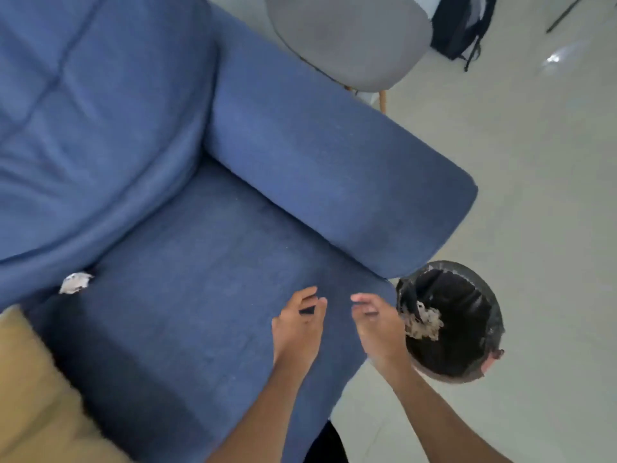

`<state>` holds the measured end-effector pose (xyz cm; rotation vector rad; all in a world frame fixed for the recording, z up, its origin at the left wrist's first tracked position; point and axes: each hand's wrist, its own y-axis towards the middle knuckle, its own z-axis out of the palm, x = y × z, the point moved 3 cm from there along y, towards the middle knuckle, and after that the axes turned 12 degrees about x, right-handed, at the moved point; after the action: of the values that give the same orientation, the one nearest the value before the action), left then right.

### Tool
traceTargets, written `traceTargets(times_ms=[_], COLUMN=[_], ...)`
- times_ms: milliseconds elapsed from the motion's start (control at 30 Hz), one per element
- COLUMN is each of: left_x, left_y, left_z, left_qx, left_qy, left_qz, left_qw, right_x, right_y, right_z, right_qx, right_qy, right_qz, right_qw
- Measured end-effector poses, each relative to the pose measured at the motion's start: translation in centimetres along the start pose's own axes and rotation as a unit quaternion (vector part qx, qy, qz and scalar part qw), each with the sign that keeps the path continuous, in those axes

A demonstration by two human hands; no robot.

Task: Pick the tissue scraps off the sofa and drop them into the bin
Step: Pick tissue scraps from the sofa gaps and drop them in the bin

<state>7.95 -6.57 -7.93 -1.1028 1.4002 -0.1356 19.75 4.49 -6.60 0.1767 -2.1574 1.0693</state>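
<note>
A blue sofa fills the left and middle of the view. One crumpled white tissue scrap lies at the seam where the seat meets the backrest, at the left. A black-lined bin stands on the floor by the sofa's front right corner, with tissue scraps inside it. My left hand hovers over the seat's right front part, fingers apart and holding nothing. My right hand is beside it, just left of the bin's rim, fingers loose and holding nothing.
The sofa's armrest runs diagonally above the bin. A tan cushion sits at the lower left. A grey chair stands behind the armrest, and a black backpack lies on the pale tiled floor.
</note>
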Motion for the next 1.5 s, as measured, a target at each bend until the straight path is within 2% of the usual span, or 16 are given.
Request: traceTargets(times_ms=[100,233,367,467,700,800,900,1033,1133,1300,1400,1500], left_x=[1.8,5.0,8.5,10.8,14.8,15.7,16.4,16.0,14.7,9.2,3.8,-2.0], left_y=[-0.7,-2.2,-3.2,-3.1,-0.4,0.6,1.0,0.3,-0.8,-1.2,-0.5,0.0], left_z=[-8.5,-18.4,-26.0,-30.1,-34.5,-34.1,-33.4,-33.2,-32.4,-27.0,-21.4,-14.8], left_qx=[-0.104,-0.219,-0.304,-0.341,-0.387,-0.380,-0.381,-0.375,-0.362,-0.276,-0.198,-0.096], left_qy=[-0.042,-0.093,-0.127,-0.144,-0.197,-0.177,-0.176,-0.169,-0.144,-0.050,0.001,0.069], left_qz=[-0.007,-0.032,-0.048,-0.057,-0.077,-0.060,-0.038,-0.036,-0.040,-0.007,0.056,0.123], left_qw=[0.994,0.971,0.943,0.927,0.897,0.906,0.907,0.911,0.920,0.960,0.979,0.985], right_x=[6.0,12.3,16.5,18.7,21.7,22.6,22.5,22.0,21.2,17.8,14.6,10.4], right_y=[0.5,0.8,1.5,2.6,5.1,5.8,6.2,6.6,5.9,5.2,4.2,2.6], right_z=[7.0,16.1,24.9,31.1,42.8,46.5,48.5,46.4,41.5,29.1,20.3,11.8], right_qx=[0.078,0.181,0.259,0.293,0.299,0.224,0.189,0.246,0.281,0.201,0.124,0.064], right_qy=[-0.039,-0.105,-0.171,-0.220,-0.335,-0.394,-0.380,-0.324,-0.251,-0.146,-0.067,0.012], right_qz=[-0.058,-0.133,-0.186,-0.222,-0.301,-0.313,-0.301,-0.291,-0.270,-0.207,-0.154,-0.111], right_qw=[0.994,0.969,0.932,0.904,0.841,0.835,0.854,0.866,0.886,0.946,0.978,0.992])
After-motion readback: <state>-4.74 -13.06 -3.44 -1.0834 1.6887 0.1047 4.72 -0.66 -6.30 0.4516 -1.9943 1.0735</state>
